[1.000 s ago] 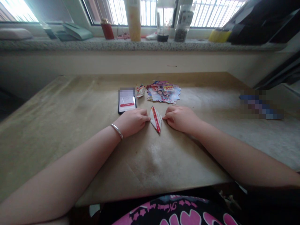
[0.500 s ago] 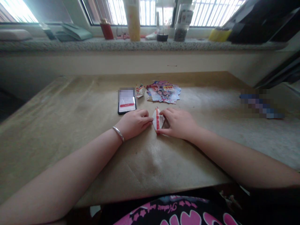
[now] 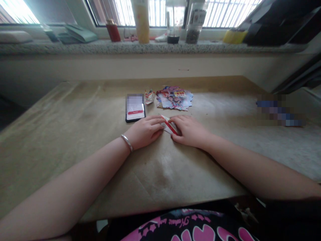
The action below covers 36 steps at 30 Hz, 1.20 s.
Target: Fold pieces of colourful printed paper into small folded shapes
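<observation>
Folded white paper piece with a straight red stripe (image 3: 169, 126) lies between the person's 2 hands on the pale brown, smooth-topped table (image 3: 160, 180). Its long axis, marked by the stripe, slants from the far left towards the near right, so the far tip points at the left hand (image 3: 146, 130) and the near end at the right hand (image 3: 189, 130). Neither hand is clearly nearer; both touch the paper. The right hand grasps it, index finger at the upper right edge and thumb at the near end, with the stripe running between those 2 digits. The left hand's bent fingers rest on the left edge, by the far tip; whether they pinch it or only press, I cannot tell. Beyond the left hand lies 1 dark-edged rectangular phone (image 3: 135, 116), and beyond the paper, 1 stack of multicoloured printed sheets (image 3: 175, 98), apart from both hands.
</observation>
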Tool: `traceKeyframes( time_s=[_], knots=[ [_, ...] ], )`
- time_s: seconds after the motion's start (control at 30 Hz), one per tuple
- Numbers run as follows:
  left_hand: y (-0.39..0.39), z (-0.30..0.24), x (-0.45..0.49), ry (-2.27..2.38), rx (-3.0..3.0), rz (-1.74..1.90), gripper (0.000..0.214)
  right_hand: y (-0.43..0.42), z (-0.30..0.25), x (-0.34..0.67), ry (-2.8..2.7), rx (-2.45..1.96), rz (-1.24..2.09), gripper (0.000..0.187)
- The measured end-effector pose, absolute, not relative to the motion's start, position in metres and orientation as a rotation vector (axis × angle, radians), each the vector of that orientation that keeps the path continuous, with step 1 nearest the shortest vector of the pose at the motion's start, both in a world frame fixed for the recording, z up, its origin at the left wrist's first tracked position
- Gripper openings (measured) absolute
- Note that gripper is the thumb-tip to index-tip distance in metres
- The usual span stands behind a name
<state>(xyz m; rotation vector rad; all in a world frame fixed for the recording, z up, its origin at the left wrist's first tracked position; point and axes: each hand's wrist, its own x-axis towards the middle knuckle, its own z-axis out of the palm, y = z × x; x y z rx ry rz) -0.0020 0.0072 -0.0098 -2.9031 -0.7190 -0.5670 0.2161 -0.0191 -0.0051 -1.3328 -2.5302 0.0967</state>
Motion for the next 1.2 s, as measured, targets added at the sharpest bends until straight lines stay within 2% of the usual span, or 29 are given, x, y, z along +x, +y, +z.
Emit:
traceKeyframes(
  time_s=[0.4, 0.7, 0.93, 1.2],
  knots=[
    [0.007, -0.01, -0.003, -0.723, -3.02, -0.537, 0.03, 0.004, -0.012, 0.232, -2.561, -1.04, 0.017, 0.029],
    [0.003, -0.006, -0.001, -0.843, -2.97, -0.51, 0.028, 0.009, -0.006, 0.241, -2.641, -0.98, -0.062, 0.024],
    [0.005, -0.009, -0.003, -0.893, -2.949, -0.551, 0.023, 0.0, -0.003, 0.235, -2.681, -1.032, -0.178, 0.027],
    [0.008, -0.008, 0.0, -0.89, -2.856, -0.493, 0.02, -0.005, -0.005, 0.223, -2.718, -0.937, -0.134, 0.027]
  ],
)
